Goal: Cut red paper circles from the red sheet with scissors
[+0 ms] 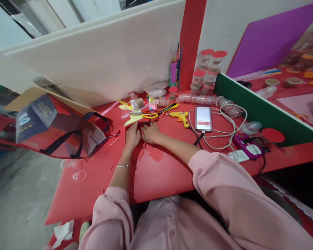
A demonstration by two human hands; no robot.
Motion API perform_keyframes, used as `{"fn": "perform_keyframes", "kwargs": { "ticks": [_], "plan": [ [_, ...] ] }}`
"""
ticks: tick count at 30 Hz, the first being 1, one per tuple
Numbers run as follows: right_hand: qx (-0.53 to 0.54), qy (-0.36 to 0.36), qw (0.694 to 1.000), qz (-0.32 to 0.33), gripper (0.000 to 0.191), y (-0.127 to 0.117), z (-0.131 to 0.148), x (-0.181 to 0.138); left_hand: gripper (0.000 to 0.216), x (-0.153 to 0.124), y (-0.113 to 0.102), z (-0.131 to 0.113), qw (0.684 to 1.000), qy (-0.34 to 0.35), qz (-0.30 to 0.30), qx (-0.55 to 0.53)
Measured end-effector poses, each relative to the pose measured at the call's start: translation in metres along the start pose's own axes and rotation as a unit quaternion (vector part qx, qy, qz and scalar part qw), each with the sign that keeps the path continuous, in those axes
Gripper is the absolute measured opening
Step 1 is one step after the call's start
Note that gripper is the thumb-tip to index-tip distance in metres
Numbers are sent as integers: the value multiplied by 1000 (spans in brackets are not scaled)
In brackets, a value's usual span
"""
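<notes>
My left hand [133, 136] lies low over red paper [123, 137] on the red tabletop, its fingers pointing away from me. Close beside it, my right hand [150, 133] rests with fingers stretched forward and slightly apart. A small dark patch shows at the fingertips; what it is cannot be made out. Just beyond the hands lie yellow-handled scissors [149, 115], yellow paper [133, 119] and a black-and-yellow cutter [168, 108]. To the right is a yellow glue gun [179, 117]. A red paper circle [157, 154] lies nearer me, by my right wrist.
A phone [203, 118] with a coiled white cable and a purple power strip [247, 146] lie right. Clear plastic cups [198, 99] line the back before a white board [106, 59]. A green divider [263, 111] stands right, a red bag [67, 128] left.
</notes>
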State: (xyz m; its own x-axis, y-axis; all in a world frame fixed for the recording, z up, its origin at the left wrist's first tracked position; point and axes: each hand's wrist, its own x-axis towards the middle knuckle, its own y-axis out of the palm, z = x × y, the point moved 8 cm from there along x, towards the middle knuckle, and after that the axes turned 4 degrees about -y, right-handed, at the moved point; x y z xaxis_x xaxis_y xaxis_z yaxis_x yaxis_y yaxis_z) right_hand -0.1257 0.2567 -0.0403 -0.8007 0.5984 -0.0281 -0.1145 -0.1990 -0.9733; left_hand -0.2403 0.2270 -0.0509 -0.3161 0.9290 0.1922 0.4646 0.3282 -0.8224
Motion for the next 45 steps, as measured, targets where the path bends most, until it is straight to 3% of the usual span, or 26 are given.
{"fn": "perform_keyframes", "kwargs": {
  "ticks": [5,11,20,24,29,34,40,42,45],
  "plan": [
    [8,-13,1000,0,54,1,-4,-16,59,-1,2,-7,1000,6,4,14],
    [4,25,1000,-12,61,-1,-13,-4,58,-2,0,-15,1000,4,5,15],
    [7,17,1000,0,63,-3,-17,5,59,-3,-1,-16,1000,2,11,14],
    [15,-16,1000,16,61,-10,-6,-20,56,-4,-1,-18,999,7,11,35],
    [73,-77,994,23,48,-28,4,-82,49,-13,-2,-27,997,31,30,68],
    [102,-64,993,-19,37,-44,-12,-139,35,-41,-8,-47,992,56,81,82],
    [191,-69,978,-48,39,-28,3,-184,33,-108,-35,-81,989,76,82,98],
    [238,-66,968,-53,40,-22,14,-192,32,-130,-47,-75,992,56,65,91],
    [368,-55,927,-39,37,-16,31,-185,30,-155,-70,-44,994,-24,19,109]
  ]
}}
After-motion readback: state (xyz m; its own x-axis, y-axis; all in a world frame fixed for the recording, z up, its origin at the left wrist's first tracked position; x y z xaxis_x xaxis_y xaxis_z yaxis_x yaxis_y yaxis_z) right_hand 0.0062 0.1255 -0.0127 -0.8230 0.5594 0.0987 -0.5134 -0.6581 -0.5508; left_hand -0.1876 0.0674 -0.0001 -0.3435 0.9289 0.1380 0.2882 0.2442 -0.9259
